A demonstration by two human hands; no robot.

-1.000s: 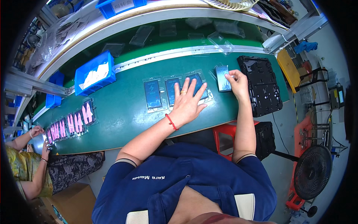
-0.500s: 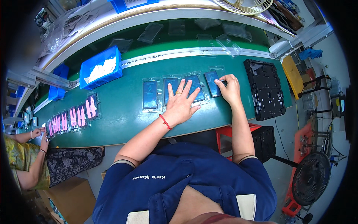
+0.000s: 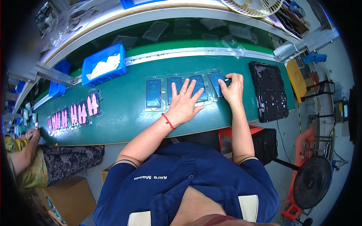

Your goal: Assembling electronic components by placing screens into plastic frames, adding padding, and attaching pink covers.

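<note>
Four-sided, flat dark batteries with a lightning mark lie in clear plastic trays in a row on the green table. The leftmost battery [image 3: 153, 94] lies untouched. My left hand [image 3: 182, 107] rests with fingers spread over the second battery [image 3: 174, 85] and the third battery [image 3: 202, 95], partly covering both. At the row's right end, my right hand [image 3: 234, 90] grips the right edge of a slightly tilted battery [image 3: 215, 83], thumb against it and fingers curled. This battery lies on its clear tray [image 3: 215, 70]; the hand hides its right edge.
A black moulded tray [image 3: 268, 92] lies right of the row. Trays with pink strips [image 3: 92, 104] line the left side. A blue bin [image 3: 122, 71] holds white pieces. Empty clear trays [image 3: 155, 31] lie beyond the rail. A co-worker's hands [image 3: 33, 133] are at far left.
My right hand has brought the rightmost battery further onto its tray, which now lines up with it. My left hand stays spread in place. The co-worker's hands have shifted left.
</note>
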